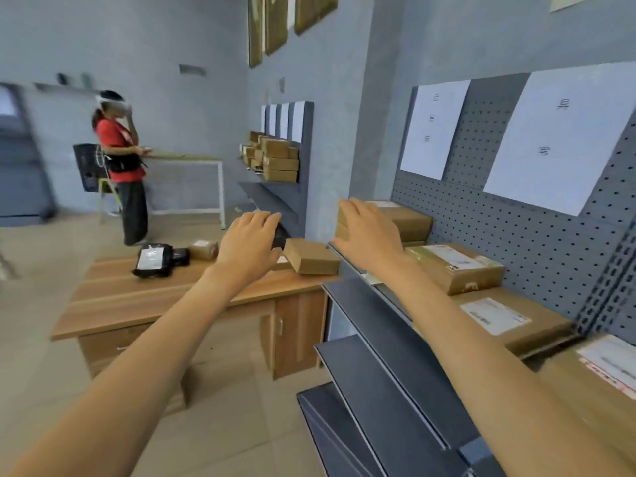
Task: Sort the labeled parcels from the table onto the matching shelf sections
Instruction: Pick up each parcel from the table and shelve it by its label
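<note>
A wooden table (137, 304) holds a black parcel with a white label (153, 259), a small brown box (203, 249) and a tilted brown box (311, 259) at its right end. My left hand (249, 242) reaches over that end, fingers curled around a dark item (279, 237); whether it grips it is unclear. My right hand (370, 232) is spread open against a cardboard box (411, 220) on the grey shelf (378, 335). More labeled boxes (457, 266) (499, 318) lie along that shelf. White section sheets (433, 129) (557, 142) hang on the pegboard.
Lower shelf tiers (395, 407) jut out at the right, close to my arms. Another person in a red top (120, 156) stands at the back left beside a white-framed table (206, 180). A second shelf (275, 156) stacked with boxes stands behind the table.
</note>
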